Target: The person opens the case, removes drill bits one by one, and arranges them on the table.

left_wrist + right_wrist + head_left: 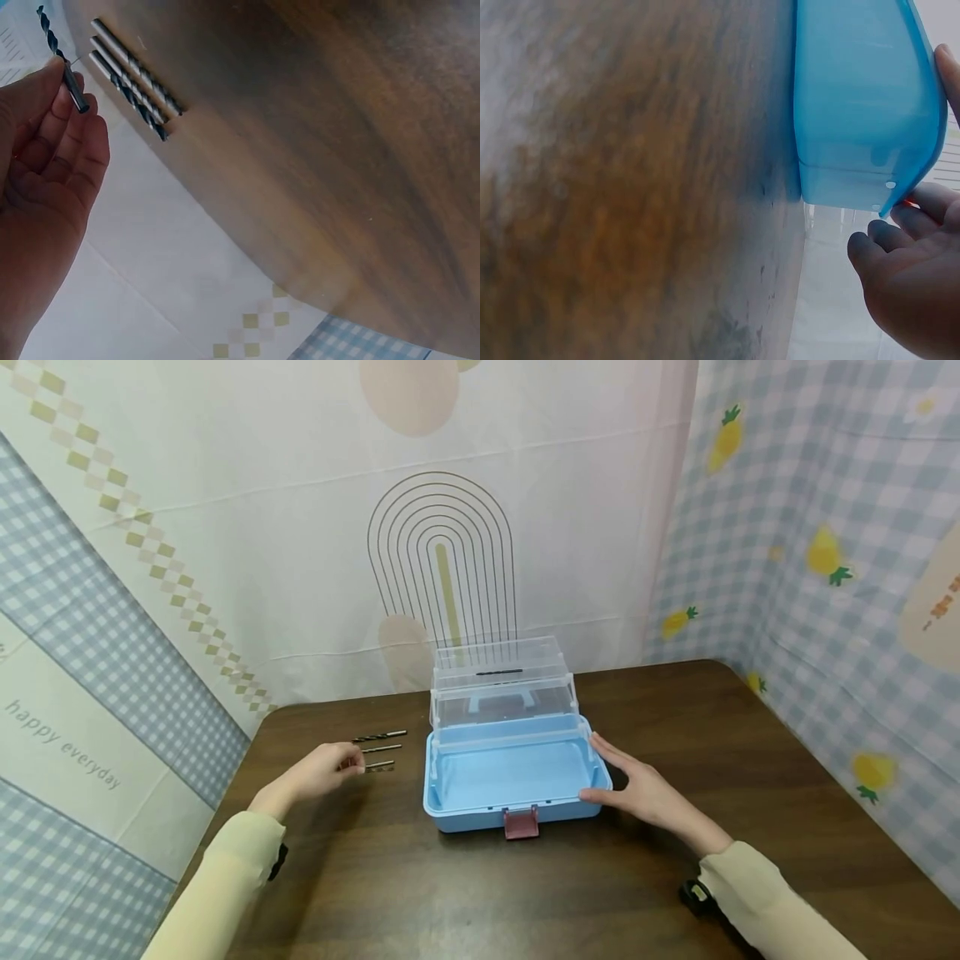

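My left hand [333, 767] is over the left part of the table, pinching a dark drill bit [73, 88] between thumb and fingers; it slants across the fingertips in the left wrist view. Three more drill bits [127, 90] lie side by side on the wood close to that hand. A light-blue toolbox [517, 814] stands opened in the middle, its clear trays [502, 702] raised at the back. One dark drill bit [498, 672] shows in the upper tray. At the box's right end, my right hand [637, 785] grips the rim, thumb toward the front corner and fingers further back.
The brown wooden table [465, 893] has a rounded far edge against a patterned cloth backdrop [300, 527]. A pink latch [521, 823] hangs down at the box's front. Checked cloth [825, 635] borders the right side.
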A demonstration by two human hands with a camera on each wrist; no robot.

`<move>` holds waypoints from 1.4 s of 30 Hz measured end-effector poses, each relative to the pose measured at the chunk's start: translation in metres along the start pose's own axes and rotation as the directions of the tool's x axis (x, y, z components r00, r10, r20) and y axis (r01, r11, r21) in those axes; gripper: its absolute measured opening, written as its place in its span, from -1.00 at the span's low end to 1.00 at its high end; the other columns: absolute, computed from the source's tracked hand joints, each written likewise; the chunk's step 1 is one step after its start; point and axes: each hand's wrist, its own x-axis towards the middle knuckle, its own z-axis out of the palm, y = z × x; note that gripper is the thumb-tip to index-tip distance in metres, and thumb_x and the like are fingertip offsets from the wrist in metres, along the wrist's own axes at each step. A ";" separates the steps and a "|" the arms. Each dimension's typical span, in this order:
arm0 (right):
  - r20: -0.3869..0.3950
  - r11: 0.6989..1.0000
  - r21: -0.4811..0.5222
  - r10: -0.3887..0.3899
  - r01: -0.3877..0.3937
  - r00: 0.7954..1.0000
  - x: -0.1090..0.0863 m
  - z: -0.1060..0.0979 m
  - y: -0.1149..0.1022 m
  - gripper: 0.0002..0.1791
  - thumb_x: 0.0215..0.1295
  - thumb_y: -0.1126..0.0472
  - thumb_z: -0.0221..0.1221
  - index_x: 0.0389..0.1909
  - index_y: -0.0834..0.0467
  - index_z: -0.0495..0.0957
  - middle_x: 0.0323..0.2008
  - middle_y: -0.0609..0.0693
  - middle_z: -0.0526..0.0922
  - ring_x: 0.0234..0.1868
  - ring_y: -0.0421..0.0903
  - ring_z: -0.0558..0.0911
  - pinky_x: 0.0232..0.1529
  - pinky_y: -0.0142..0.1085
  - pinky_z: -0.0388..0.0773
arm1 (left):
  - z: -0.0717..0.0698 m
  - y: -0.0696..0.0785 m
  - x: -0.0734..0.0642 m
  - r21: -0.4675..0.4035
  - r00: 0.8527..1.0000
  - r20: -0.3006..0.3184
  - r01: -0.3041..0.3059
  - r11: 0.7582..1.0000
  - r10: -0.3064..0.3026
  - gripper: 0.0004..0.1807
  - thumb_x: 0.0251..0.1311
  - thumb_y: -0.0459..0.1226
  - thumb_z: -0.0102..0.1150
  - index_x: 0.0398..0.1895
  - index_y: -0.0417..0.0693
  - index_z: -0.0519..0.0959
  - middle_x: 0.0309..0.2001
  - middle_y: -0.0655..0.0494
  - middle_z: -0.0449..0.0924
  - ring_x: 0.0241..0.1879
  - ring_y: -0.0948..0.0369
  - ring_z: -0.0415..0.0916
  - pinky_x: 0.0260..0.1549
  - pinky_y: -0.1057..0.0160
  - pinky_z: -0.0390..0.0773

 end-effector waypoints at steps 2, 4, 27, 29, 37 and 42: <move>0.002 1.000 0.000 0.001 -0.001 1.000 0.000 -0.001 -0.001 0.09 0.19 -0.30 0.33 0.62 -0.04 0.02 0.59 0.13 0.00 0.50 0.33 0.11 0.28 0.38 0.20 | 0.002 -0.001 -0.001 0.000 1.000 0.003 0.001 1.000 -0.001 -0.94 0.36 -0.38 0.21 -0.30 -0.10 0.60 -0.38 0.11 0.56 -0.42 0.30 0.39 -0.41 0.24 0.46; 0.004 1.000 -0.002 0.000 0.000 1.000 0.000 -0.002 -0.001 0.08 0.20 -0.29 0.34 0.62 -0.04 0.02 0.59 0.13 0.00 0.50 0.34 0.10 0.28 0.39 0.21 | 0.004 -0.001 -0.002 0.000 1.000 0.003 -0.002 1.000 0.002 -0.93 0.36 -0.38 0.22 -0.31 -0.08 0.60 -0.40 0.18 0.54 -0.42 0.31 0.38 -0.41 0.25 0.45; 0.001 1.000 -0.002 0.011 -0.011 1.000 -0.002 0.000 -0.003 0.10 0.18 -0.33 0.33 0.62 -0.04 0.02 0.59 0.09 -0.01 0.50 0.33 0.12 0.28 0.39 0.20 | 0.023 -0.020 -0.016 0.039 0.999 -0.007 -0.041 0.998 0.041 -0.88 0.32 -0.39 0.24 -0.36 0.01 0.59 -0.38 0.31 0.54 -0.36 0.35 0.43 -0.32 0.18 0.51; 0.004 1.000 -0.005 0.011 -0.011 1.000 -0.002 -0.001 -0.004 0.10 0.18 -0.33 0.32 0.62 -0.04 0.01 0.59 0.09 -0.01 0.49 0.34 0.12 0.28 0.39 0.21 | 0.023 -0.021 -0.017 0.041 0.999 -0.009 -0.037 0.998 0.038 -0.87 0.32 -0.39 0.25 -0.36 0.01 0.59 -0.38 0.31 0.53 -0.37 0.35 0.44 -0.32 0.18 0.52; 0.009 1.000 -0.007 0.011 -0.011 1.000 -0.002 0.000 -0.005 0.10 0.18 -0.33 0.32 0.62 -0.03 0.02 0.59 0.09 -0.01 0.49 0.34 0.12 0.27 0.39 0.21 | 0.025 -0.023 -0.020 0.025 1.000 -0.001 -0.002 1.000 0.002 -0.89 0.31 -0.38 0.28 -0.35 0.01 0.61 -0.39 0.31 0.53 -0.39 0.37 0.41 -0.37 0.23 0.50; 0.006 1.000 -0.011 0.014 -0.014 1.000 -0.001 -0.001 -0.006 0.08 0.20 -0.29 0.33 0.62 -0.03 0.02 0.59 0.09 0.00 0.49 0.35 0.13 0.26 0.40 0.22 | 0.023 -0.023 -0.020 0.013 1.000 -0.001 -0.007 1.000 0.007 -0.90 0.31 -0.37 0.27 -0.35 0.01 0.61 -0.40 0.31 0.51 -0.41 0.38 0.39 -0.39 0.25 0.48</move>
